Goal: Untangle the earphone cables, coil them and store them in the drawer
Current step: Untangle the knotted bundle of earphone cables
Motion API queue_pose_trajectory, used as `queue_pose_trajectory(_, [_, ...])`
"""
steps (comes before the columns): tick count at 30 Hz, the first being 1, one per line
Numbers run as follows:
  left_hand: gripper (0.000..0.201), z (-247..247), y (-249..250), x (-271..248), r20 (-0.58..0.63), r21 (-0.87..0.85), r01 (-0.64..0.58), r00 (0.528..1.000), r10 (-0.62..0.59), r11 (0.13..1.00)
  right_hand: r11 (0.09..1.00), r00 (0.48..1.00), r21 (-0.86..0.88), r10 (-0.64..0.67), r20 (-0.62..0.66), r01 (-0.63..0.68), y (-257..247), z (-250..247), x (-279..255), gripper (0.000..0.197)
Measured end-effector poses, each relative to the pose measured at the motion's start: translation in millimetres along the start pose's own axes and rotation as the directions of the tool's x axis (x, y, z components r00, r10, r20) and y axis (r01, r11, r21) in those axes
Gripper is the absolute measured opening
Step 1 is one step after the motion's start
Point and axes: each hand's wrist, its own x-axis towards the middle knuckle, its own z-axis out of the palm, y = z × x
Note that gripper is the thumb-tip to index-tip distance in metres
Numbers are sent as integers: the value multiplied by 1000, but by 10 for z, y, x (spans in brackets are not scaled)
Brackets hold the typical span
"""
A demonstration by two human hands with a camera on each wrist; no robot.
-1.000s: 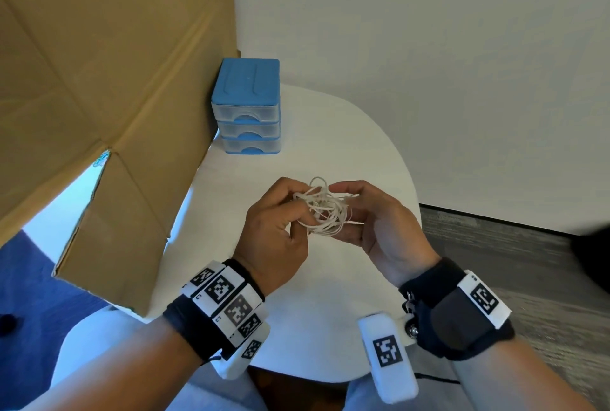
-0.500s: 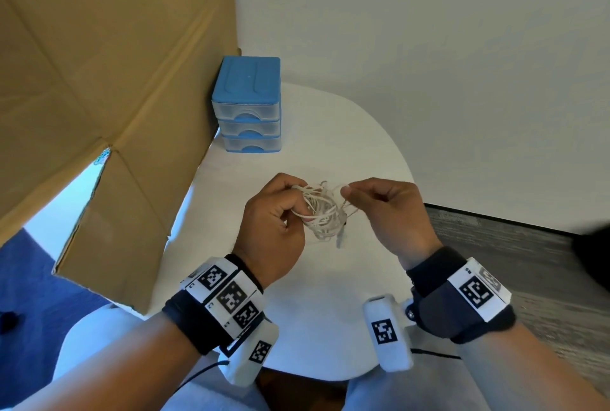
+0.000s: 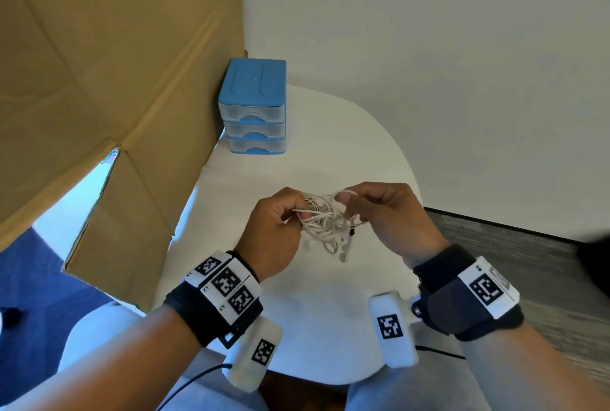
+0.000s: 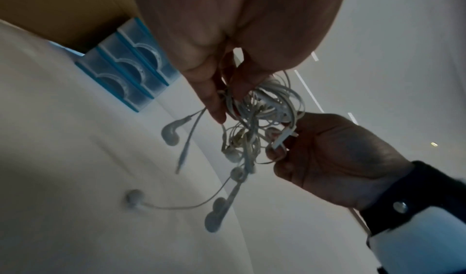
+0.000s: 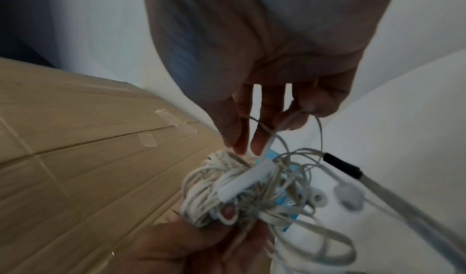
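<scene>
Both your hands, left hand (image 3: 274,229) and right hand (image 3: 389,215), pinch the earphone cables (image 3: 325,222); I'd tease loops loose, not yank.

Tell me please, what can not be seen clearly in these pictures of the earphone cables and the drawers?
- How many earphone sets form the tangle: loops overlap in every view.
- Contents of the drawer unit: head view, fronts frosted and closed.
- Left hand fingertips: head view, behind the hand's back.
- Dangling earbuds: left wrist view, motion blur.
- Right hand grip point: head view, too small.
</scene>
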Motion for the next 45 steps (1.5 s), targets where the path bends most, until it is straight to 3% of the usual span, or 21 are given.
queue_pose_trajectory(2, [51, -11, 41, -6, 4, -54, 105, 994, -105, 993, 988, 995, 157, 23, -102, -6, -14, -12, 6, 15])
queue_pose_trajectory(5, [37, -31, 131, -1, 8, -198, 268, 962, -272, 943, 917, 974, 391, 154, -165, -79, -10, -89, 13, 17])
queue_pose_trajectory(7, [37, -56, 153, 19, 26, -329, 381, 918, -395, 864, 920, 970, 371, 190, -150, -122, 39, -124, 1, 16])
queue_pose_trajectory(10, [23, -84, 193, 43, 88, -500, 475, 859, -504, 724, 955, 971, 250, 199, -133, -162, 111, -143, -28, 15])
queue_pose_trajectory(15, [5, -74, 241, 46, 124, -613, 510, 817, -564, 604, 956, 971, 213, 224, -78, -203, 107, -172, -49, 20])
queue_pose_trajectory(21, [18, -108, 216, 77, 66, -624, 502, 797, -600, 598, 891, 973, 403, 230, -5, -208, 135, -109, -121, 13])
queue_pose_trajectory(23, [25, -131, 197, 82, 57, -647, 500, 785, -617, 576, 917, 982, 362, 187, -18, -168, 179, -85, -147, 30])
queue_pose_trajectory(25, [28, -151, 197, 92, 68, -669, 501, 776, -627, 548, 948, 990, 289, 140, -4, -132, 193, -34, -178, 26])
queue_pose_trajectory(27, [29, -165, 205, 102, 80, -690, 493, 779, -622, 529, 957, 993, 267, 108, 46, -117, 180, 19, -209, 10])
queue_pose_trajectory(32, [45, -173, 248, 107, 97, -702, 477, 800, -592, 529, 993, 995, 103, -65, 76, 57, 164, 83, -252, 4])
queue_pose_trajectory(34, [52, -170, 266, 105, 93, -701, 464, 812, -576, 542, 993, 992, 19, -115, 56, 114, 166, 93, -258, 11])
queue_pose_trajectory(39, [30, -176, 225, 90, 92, -759, 410, 837, -540, 505, 988, 992, -101, -112, 54, 117, 104, 157, -324, 2])
queue_pose_trajectory(45, [17, -109, 368, 48, 39, -688, 354, 890, -454, 634, 988, 994, -139, -53, 91, 66, 87, 281, -379, 34])
